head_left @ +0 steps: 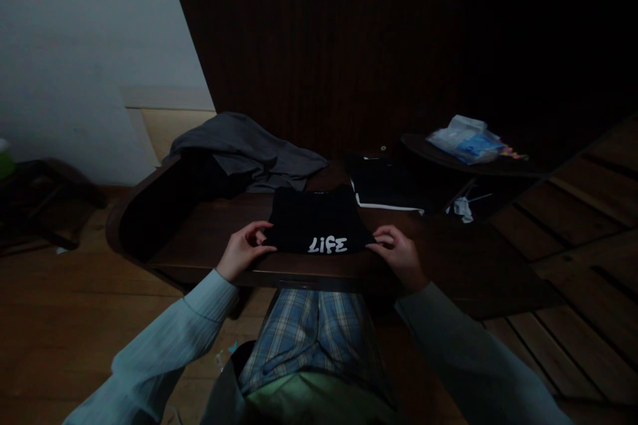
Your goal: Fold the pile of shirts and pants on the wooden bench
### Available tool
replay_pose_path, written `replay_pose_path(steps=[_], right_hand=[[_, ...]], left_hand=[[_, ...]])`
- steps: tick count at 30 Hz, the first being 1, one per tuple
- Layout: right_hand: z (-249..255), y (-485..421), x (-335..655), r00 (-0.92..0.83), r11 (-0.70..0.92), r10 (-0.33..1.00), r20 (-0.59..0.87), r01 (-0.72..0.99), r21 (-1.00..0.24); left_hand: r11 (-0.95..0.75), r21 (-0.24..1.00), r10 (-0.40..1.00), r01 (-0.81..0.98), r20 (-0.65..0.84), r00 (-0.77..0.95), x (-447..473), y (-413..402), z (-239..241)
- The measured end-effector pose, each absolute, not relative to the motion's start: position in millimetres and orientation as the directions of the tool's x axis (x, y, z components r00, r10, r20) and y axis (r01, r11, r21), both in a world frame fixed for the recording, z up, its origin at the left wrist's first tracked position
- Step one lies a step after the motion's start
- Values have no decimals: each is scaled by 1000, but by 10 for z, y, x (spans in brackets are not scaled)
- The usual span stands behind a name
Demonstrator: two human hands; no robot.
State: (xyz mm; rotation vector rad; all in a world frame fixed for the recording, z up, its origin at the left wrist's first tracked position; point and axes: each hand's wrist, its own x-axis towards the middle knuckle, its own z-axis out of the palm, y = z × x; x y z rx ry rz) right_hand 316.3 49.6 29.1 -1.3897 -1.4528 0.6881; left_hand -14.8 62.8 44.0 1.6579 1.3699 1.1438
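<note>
A black folded garment point(314, 216), probably a T-shirt, lies near the front edge of the dark wooden bench, with white lettering along its near fold. My left hand point(246, 249) pinches its near left corner between thumb and fingers. At the near right corner, my right hand point(396, 254) holds the cloth in the same kind of pinch. Just beyond it to the right is a stack of folded clothes point(391, 182), black with a white edge showing. A rumpled grey cloth point(244, 146) is heaped at the back left, over the bench's curved arm.
The wooden bench point(184, 239) has a raised curved left end. On a small shelf point(419, 145) at right sits a plastic packet point(466, 139), with crumpled white paper point(462, 209) below it. A dark stool point(44, 199) stands at far left. Wooden slats point(573, 339) show at right.
</note>
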Motion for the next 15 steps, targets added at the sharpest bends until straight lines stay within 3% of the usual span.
replay_pose_path(steps=[8, 15], right_hand=[[287, 469, 3146, -123, 258, 966, 228, 486, -835], [428, 486, 3179, -39, 333, 925, 378, 565, -755]], left_hand=[[-294, 778, 955, 555, 210, 211, -188, 513, 429], [-357, 730, 928, 583, 347, 134, -236, 507, 502]])
